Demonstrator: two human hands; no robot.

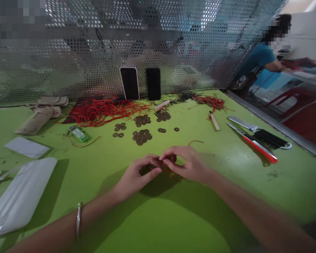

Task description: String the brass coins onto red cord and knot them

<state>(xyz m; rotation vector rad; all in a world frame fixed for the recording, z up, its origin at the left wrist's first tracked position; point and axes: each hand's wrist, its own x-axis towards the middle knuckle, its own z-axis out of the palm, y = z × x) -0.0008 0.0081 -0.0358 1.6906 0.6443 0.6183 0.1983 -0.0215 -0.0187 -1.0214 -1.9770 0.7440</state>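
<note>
My left hand and my right hand meet over the green table, fingertips pinched close together. Between them is a thin red cord, mostly hidden by the fingers; something small and brownish there cannot be made out. A loose cord end sticks out past my right hand. Just beyond the hands lie piles of round brass coins with holes, one nearer pile and another behind it. A single coin lies apart to the right.
A tangle of red cords lies at the back left, near a green-and-white small box. Two phones lean against the perforated metal panel. Scissors-like red-handled knife lies right. A white packet is left. Another person sits beyond.
</note>
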